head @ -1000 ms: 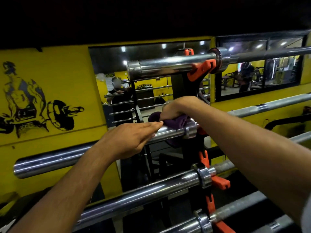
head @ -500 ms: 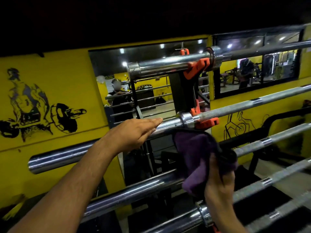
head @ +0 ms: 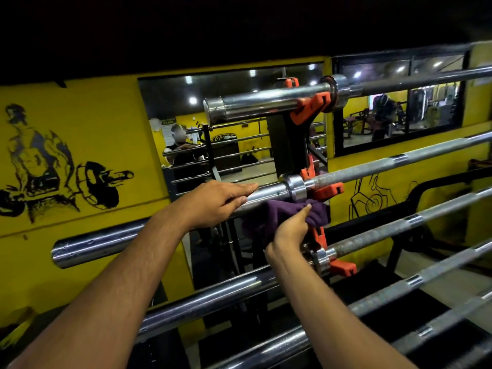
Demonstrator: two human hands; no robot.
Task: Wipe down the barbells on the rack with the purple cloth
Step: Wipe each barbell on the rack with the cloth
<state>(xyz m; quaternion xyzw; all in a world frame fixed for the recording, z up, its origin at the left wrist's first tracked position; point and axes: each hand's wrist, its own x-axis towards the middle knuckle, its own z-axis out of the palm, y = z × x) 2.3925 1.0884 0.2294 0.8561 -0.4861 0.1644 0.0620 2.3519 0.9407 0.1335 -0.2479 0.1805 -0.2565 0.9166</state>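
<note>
Several chrome barbells lie across a black rack (head: pixel 286 145) on orange hooks (head: pixel 327 190). My left hand (head: pixel 213 201) rests on the sleeve of the second barbell (head: pixel 269 191), fingers straight along the top and thumb under it. My right hand (head: pixel 288 230) holds the purple cloth (head: pixel 316 213) just below that sleeve, near its collar (head: pixel 295 186). The cloth hangs bunched in front of the rack post. The top barbell (head: pixel 266 102) sits above, and the third barbell (head: pixel 202 302) runs below my right wrist.
A yellow wall with a black lifter drawing (head: pixel 53 166) stands behind the rack. A mirror (head: pixel 213 123) and a window (head: pixel 399 113) show the gym beyond. Lower barbell shafts (head: pixel 399 296) cross at the lower right.
My right hand has lifted the purple cloth from beside the third bar up to the underside of the second barbell's sleeve. My left hand stays on that sleeve.
</note>
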